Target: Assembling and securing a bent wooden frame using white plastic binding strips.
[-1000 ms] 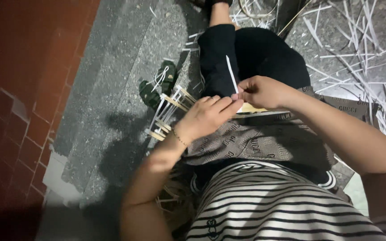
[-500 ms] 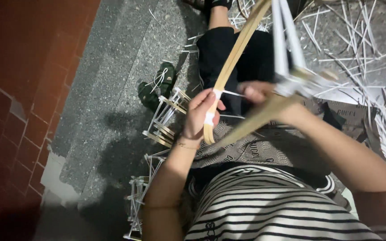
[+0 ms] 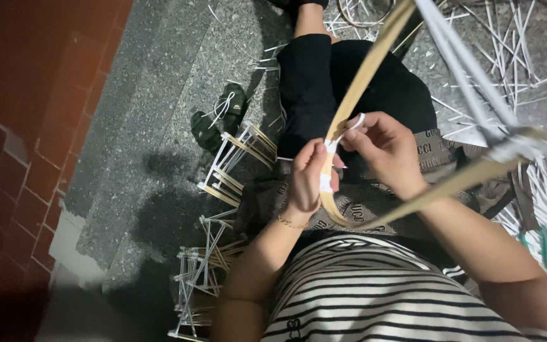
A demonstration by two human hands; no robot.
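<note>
1. Bamboo strip [image 3: 357,95], bent in a U over the lap, is pinched by the left hand [image 3: 311,180] at its white tape [image 3: 326,182].
2. Just right of it, the tape's loose end is gripped by the right hand [image 3: 384,152].
3. The strip's long arm runs up and away; finished frames [image 3: 235,164] lie on the floor to the left.

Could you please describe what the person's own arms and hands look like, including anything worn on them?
Both arms are bare to above the elbow, with no sleeves in view. The left hand has a thin gold-coloured bracelet at the wrist. The right hand wears no ring, watch or band that I can see. Neither hand is gloved. The fingernails look short and plain, though too small to judge well.
</note>
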